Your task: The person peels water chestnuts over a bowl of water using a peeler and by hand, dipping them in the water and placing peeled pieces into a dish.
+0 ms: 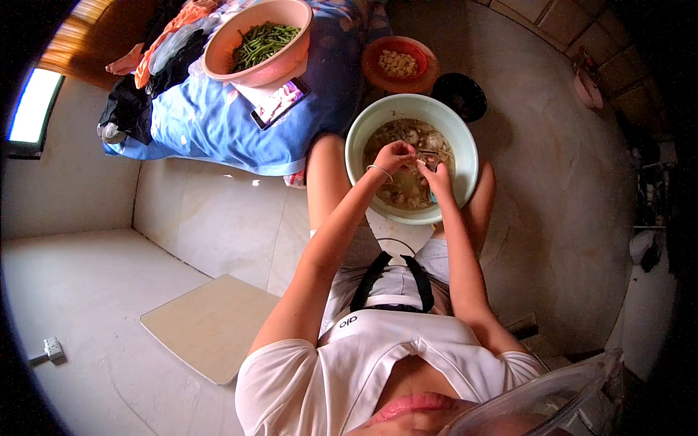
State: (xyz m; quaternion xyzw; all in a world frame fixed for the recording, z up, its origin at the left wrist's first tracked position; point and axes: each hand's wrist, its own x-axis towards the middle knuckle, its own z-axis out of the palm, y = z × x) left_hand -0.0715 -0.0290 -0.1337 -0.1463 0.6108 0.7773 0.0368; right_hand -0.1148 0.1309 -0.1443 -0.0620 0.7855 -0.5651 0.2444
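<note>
Seemingly from the head camera, both hands work over the pale basin (465, 138) of murky water held between the knees. Left hand (393, 155) pinches a small piece; right hand (436, 176) grips a blade — best kept low, strokes short, scraps falling inside the rim.

head view, steeply downward, close overhead

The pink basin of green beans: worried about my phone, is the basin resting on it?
Cannot tell. In the head view the pink basin overlaps the phone's upper edge, but contact isn't plainly visible.
</note>
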